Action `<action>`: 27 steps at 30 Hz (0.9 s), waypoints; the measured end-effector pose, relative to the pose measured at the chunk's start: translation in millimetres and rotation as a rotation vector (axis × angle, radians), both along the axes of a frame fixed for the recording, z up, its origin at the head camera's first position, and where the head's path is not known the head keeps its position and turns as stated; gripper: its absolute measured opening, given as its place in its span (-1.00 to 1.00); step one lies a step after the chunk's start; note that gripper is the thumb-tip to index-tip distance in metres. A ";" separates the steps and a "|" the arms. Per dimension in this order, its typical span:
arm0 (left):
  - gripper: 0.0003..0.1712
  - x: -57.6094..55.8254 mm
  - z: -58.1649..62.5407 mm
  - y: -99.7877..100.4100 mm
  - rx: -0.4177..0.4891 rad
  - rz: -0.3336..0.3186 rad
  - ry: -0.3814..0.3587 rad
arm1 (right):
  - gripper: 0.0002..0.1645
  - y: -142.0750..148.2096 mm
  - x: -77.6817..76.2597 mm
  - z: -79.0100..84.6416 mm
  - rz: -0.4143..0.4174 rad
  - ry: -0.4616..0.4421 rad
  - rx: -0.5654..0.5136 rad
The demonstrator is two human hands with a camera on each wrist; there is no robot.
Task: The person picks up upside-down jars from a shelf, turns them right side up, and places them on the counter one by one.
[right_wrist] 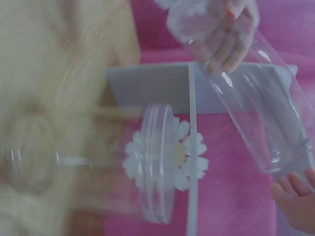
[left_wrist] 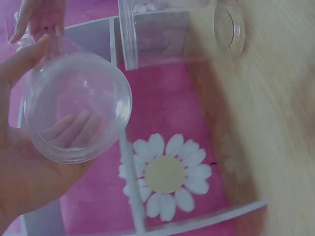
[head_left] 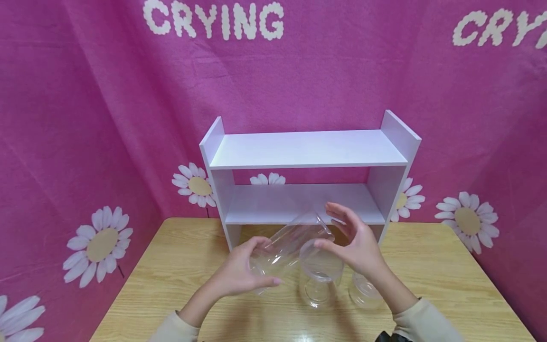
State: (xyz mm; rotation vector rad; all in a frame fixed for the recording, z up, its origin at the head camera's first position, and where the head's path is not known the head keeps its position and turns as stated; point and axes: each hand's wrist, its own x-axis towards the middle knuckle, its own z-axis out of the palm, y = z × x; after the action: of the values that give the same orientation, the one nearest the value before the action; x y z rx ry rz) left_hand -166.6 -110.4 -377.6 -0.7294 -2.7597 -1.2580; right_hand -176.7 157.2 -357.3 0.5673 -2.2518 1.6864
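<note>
My left hand (head_left: pixel 241 268) grips one end of a clear cylindrical jar (head_left: pixel 292 242), its fingers and thumb round the wall. The jar is tilted in the air, its far end pointing up and to the right. Close to that upper end is my right hand (head_left: pixel 356 242), fingers spread and slightly bent; in the right wrist view its fingertips (right_wrist: pixel 295 184) look apart from the jar. Below the right hand a second clear jar (head_left: pixel 316 292) stands upright on the table, with a lid-like clear rim (right_wrist: pixel 157 164) on top. Whether the held jar has a lid, I cannot tell.
A smaller clear container (head_left: pixel 363 289) stands right of the upright jar, partly behind the right forearm. At the back of the wooden table (head_left: pixel 183 251) is a white two-tier shelf (head_left: pixel 307 147). Pink cloth (head_left: pixel 320 71) with daisies hangs behind and at the sides.
</note>
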 end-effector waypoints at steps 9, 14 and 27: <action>-0.08 5.4 17.0 -4.3 -0.253 0.024 0.165 | 0.21 -13.3 5.2 5.9 -0.023 0.486 0.656; -0.08 11.1 23.4 -0.5 -0.409 0.025 0.301 | 0.21 -22.9 9.1 1.9 -0.015 0.624 0.922; 0.11 19.0 25.6 -2.6 -0.418 0.071 0.472 | 0.01 -28.6 13.8 -1.0 -0.087 0.722 0.912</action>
State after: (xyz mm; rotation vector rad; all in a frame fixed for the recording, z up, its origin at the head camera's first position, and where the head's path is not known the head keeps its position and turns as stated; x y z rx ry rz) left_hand -147.6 -113.0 -352.0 -0.8099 -2.6223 -0.4144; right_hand -162.9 128.6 -358.3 1.0221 -2.2670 0.2071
